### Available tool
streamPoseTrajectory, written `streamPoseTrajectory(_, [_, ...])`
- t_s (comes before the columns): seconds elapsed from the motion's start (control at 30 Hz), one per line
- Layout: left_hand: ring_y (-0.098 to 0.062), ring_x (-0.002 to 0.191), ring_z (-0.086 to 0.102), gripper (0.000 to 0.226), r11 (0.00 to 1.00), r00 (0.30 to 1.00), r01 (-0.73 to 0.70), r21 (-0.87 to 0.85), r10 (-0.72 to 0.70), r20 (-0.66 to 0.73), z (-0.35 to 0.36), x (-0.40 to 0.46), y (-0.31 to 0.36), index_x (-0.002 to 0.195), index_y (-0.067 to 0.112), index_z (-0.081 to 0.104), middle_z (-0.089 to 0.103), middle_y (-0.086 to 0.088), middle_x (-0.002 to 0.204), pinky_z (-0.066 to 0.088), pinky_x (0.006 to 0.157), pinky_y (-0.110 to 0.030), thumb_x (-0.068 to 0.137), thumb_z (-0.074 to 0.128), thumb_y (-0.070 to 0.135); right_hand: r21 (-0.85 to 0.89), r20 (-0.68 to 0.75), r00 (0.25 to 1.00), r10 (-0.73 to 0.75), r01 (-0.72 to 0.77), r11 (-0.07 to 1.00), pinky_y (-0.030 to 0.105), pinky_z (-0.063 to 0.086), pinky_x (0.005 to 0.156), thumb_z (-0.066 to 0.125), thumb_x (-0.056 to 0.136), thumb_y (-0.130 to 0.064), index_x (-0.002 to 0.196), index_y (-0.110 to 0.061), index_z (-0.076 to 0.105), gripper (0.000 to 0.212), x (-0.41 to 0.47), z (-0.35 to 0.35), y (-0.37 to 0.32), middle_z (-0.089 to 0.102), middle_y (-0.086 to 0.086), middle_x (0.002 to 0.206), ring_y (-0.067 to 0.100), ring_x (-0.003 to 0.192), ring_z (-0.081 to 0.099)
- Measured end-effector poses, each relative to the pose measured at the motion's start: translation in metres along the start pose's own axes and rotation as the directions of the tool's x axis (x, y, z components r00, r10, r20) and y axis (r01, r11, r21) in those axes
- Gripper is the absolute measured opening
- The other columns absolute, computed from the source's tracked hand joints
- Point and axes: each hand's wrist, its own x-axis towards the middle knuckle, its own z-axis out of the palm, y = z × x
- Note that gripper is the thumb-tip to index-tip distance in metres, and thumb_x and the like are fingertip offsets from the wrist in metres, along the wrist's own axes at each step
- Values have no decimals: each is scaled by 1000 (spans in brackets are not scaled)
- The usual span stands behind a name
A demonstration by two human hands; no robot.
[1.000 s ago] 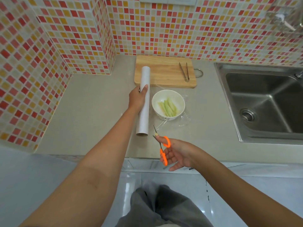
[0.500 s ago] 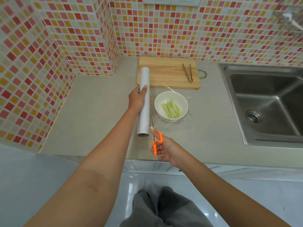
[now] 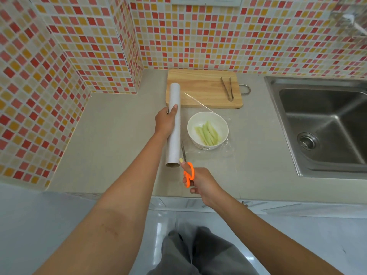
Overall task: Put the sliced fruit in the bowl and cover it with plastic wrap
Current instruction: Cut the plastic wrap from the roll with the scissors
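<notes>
Your left hand (image 3: pixel 165 122) grips the wrap roll (image 3: pixel 174 126) at the bowl's (image 3: pixel 207 130) nine o'clock, tensioning film; your right hand (image 3: pixel 200 183) holds scissors (image 3: pixel 187 169), ready to cut.

Both bare forearms are extended forward over the counter edge. Left hand (image 3: pixel 165 122) is wrapped around the plastic wrap roll (image 3: pixel 174 124) near its middle, thumb laid on top, wrist straight. Right hand (image 3: pixel 200 182) is positioned nearer the body, fingers curled through the orange scissors (image 3: pixel 187 169) handles, blades seen pointed away, just beside the roll's near end.
</notes>
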Motion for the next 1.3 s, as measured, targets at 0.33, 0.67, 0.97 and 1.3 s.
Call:
streamPoseTrajectory(0.33, [-9, 52, 28, 48, 1000, 1000, -10, -1, 10, -1, 1, -1, -3, 61, 20, 26, 30, 6, 58, 23, 47, -21, 97, 51, 38, 3, -46, 999, 13, -13, 1000, 20, 34, 46, 65, 74, -65, 63, -17, 56, 50, 6, 1, -10, 58, 0, 58, 9, 52, 54])
streamPoseTrajectory(0.67, [-12, 55, 26, 46, 1000, 1000, 2, -14, -2, -1, 1, -4, -4, 63, 20, 24, 27, 4, 60, 20, 54, -29, 98, 50, 37, 5, -65, 998, -3, 3, 1000, 19, 33, 44, 66, 75, -62, 61, -15, 56, 50, 14, 3, -16, 57, 1, 58, 11, 53, 50])
streamPoseTrajectory(0.97, [-12, 55, 27, 46, 1000, 1000, 12, -29, -12, 1, 2, -4, -5, 63, 20, 25, 28, 3, 59, 21, 54, -29, 97, 50, 37, 31, -43, 999, -20, 21, 999, 19, 30, 43, 66, 76, -61, 61, -16, 52, 49, 23, 3, -28, 54, 1, 58, 11, 51, 46])
streamPoseTrajectory(1.3, [-14, 58, 29, 44, 999, 1000, 19, -29, -18, 2, 3, 0, -5, 64, 19, 28, 29, 2, 61, 22, 56, -31, 97, 51, 37, 55, -38, 999, -19, 21, 998, 21, 29, 45, 68, 71, -66, 62, -20, 55, 48, 32, 3, -38, 56, -1, 55, 9, 49, 49])
